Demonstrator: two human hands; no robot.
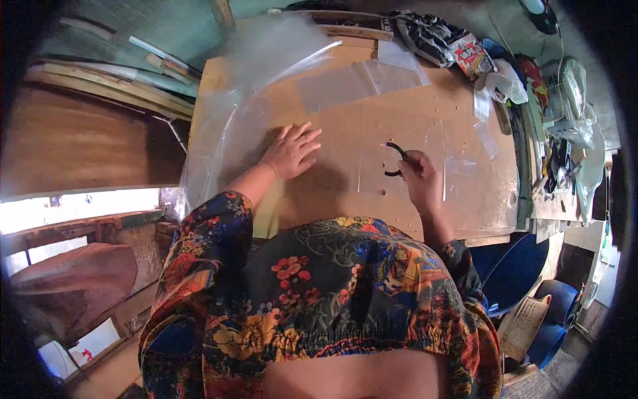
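Observation:
My left hand (292, 153) rests with its fingers spread and palm down on the wooden tabletop (342, 143), beside a loose heap of clear plastic sheets (266, 56). Between the thumb and fingers of my right hand (423, 181), a thin black C-shaped piece (397, 147) is pinched at its curved side, its opening facing left. What it belongs to cannot be made out. Flat clear plastic bags (359, 85) lie across the far part of the table. Narrow transparent pieces (444, 159) lie to the right of my right hand.
A crumpled black plastic bag (430, 38), a printed packet (473, 58) and a white plastic bag (508, 83) crowd the far right corner. Beyond the right edge hangs a pale plastic basket (566, 100). Blue drums (515, 272) stand low at the right. Planks (119, 86) lie at the left.

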